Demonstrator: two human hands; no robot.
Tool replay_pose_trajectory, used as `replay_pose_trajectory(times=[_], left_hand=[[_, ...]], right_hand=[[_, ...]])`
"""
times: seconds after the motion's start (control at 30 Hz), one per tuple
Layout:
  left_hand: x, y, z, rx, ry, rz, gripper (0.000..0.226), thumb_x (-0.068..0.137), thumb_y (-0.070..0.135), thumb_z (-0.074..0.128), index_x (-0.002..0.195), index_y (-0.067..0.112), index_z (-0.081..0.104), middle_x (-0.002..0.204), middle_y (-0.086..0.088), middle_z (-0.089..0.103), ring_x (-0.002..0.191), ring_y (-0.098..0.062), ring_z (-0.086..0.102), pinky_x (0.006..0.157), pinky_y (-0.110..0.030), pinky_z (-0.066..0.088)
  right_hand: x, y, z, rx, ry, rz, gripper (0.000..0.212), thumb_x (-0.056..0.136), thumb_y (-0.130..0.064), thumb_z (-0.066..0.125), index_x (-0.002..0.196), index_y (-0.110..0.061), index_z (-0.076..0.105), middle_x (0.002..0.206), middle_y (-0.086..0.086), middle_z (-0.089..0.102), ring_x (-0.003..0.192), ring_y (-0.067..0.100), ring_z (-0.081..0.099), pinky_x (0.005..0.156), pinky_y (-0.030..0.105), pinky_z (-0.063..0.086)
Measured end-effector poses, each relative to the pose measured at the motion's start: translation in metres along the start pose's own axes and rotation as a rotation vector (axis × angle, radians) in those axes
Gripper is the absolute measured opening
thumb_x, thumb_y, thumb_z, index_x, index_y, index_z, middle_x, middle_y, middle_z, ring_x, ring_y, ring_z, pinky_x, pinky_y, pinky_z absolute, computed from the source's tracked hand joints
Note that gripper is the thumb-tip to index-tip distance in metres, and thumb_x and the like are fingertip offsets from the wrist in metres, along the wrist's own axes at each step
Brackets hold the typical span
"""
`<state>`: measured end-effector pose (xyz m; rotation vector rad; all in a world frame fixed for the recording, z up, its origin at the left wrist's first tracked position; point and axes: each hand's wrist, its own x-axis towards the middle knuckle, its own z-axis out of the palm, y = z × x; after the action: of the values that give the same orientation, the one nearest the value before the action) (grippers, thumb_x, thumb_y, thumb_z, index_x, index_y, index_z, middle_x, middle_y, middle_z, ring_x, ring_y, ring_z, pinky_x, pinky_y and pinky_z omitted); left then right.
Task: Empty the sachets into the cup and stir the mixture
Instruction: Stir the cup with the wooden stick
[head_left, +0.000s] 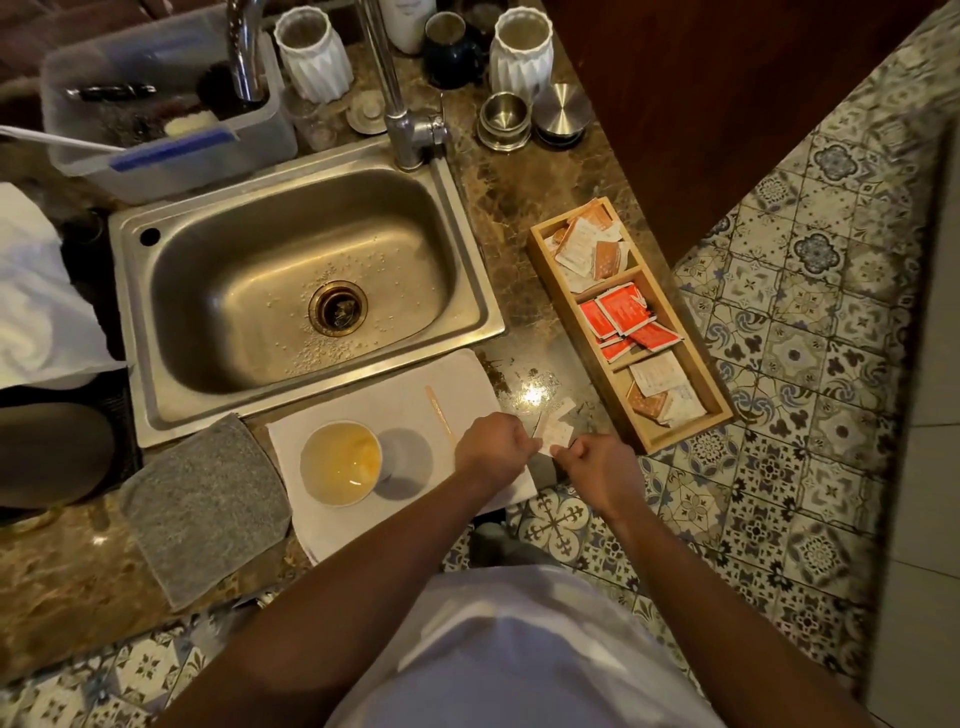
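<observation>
A white paper cup (340, 462) stands on a white napkin (395, 395) by the counter's front edge, with pale yellowish contents inside. A thin wooden stirrer (439, 410) lies on the napkin behind my left hand. Both hands pinch a small white sachet (556, 435) just right of the napkin: my left hand (491, 447) holds its left side, my right hand (597, 465) its right side. A torn white piece (563, 408) lies on the counter just beyond. A wooden box (724, 410) with three compartments of white, orange and red sachets sits to the right.
A steel sink (291, 291) with a tap (410, 124) lies behind the napkin. A grey cloth (202, 504) rests left of the cup. White vases (314, 52), metal cups (504, 117) and a plastic tub (156, 119) stand at the back. The counter ends at the right above a tiled floor (779, 364).
</observation>
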<state>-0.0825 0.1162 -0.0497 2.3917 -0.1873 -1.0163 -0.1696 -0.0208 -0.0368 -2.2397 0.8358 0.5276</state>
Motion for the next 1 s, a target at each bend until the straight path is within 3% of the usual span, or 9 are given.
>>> replay_pose_trajectory(times=[0.23,0.43,0.57,0.67,0.83,0.93,1.0], left_hand=[[-0.004,0.002,-0.004,-0.044,0.012,0.001,0.035,0.088,0.042,0.072,0.079,0.009,0.071,0.076,-0.008,0.075,0.074,-0.025,0.071,0.077,-0.042,0.058],[-0.037,0.001,-0.024,-0.185,0.129,0.003,0.042,0.085,0.055,0.070,0.076,0.015,0.066,0.069,-0.002,0.073,0.067,-0.020,0.070,0.075,-0.044,0.059],[-0.074,-0.004,-0.052,-0.351,0.180,0.028,0.034,0.083,0.060,0.068,0.076,0.027,0.063,0.063,0.001,0.073,0.052,-0.015,0.068,0.059,-0.040,0.061],[-0.107,-0.008,-0.076,-0.512,0.194,0.089,0.033,0.082,0.062,0.069,0.079,0.030,0.064,0.058,-0.002,0.071,0.042,-0.020,0.062,0.047,-0.041,0.056],[-0.150,-0.036,-0.116,-0.590,0.445,0.104,0.021,0.085,0.057,0.067,0.084,0.037,0.065,0.058,0.001,0.070,0.047,-0.015,0.062,0.046,-0.029,0.050],[-0.159,-0.070,-0.130,-0.571,0.613,0.055,0.005,0.090,0.038,0.072,0.089,0.036,0.067,0.059,0.008,0.067,0.057,-0.010,0.067,0.052,-0.020,0.047],[-0.160,-0.095,-0.136,-0.539,0.699,-0.006,0.007,0.091,0.034,0.073,0.096,0.034,0.068,0.061,0.006,0.067,0.058,-0.005,0.066,0.057,-0.022,0.048]], right_hand=[[-0.004,-0.001,0.001,-0.044,0.026,-0.009,0.035,0.096,-0.047,0.062,0.078,-0.017,0.068,0.073,0.001,0.069,0.070,0.021,0.066,0.068,0.038,0.056],[-0.009,-0.009,0.001,0.053,0.062,-0.018,0.043,0.093,-0.057,0.058,0.071,-0.020,0.062,0.066,0.001,0.066,0.066,0.020,0.064,0.065,0.039,0.055],[-0.009,-0.029,0.007,-0.032,0.056,-0.102,0.040,0.093,-0.058,0.058,0.070,-0.026,0.059,0.066,-0.005,0.066,0.065,0.016,0.064,0.065,0.033,0.054],[-0.007,-0.044,0.017,-0.046,-0.019,-0.152,0.034,0.095,-0.055,0.059,0.078,-0.025,0.063,0.070,-0.007,0.068,0.067,0.012,0.065,0.066,0.032,0.055],[-0.004,-0.073,0.033,-0.113,-0.138,-0.201,0.031,0.086,-0.056,0.067,0.077,-0.027,0.066,0.077,-0.010,0.069,0.074,0.011,0.065,0.061,0.028,0.045],[-0.004,-0.085,0.042,-0.220,-0.145,-0.233,0.028,0.087,-0.056,0.066,0.085,-0.028,0.064,0.085,-0.009,0.068,0.082,0.015,0.065,0.067,0.030,0.049],[-0.003,-0.092,0.049,-0.272,-0.143,-0.250,0.027,0.088,-0.056,0.066,0.090,-0.029,0.064,0.090,-0.007,0.069,0.086,0.018,0.065,0.073,0.031,0.051]])
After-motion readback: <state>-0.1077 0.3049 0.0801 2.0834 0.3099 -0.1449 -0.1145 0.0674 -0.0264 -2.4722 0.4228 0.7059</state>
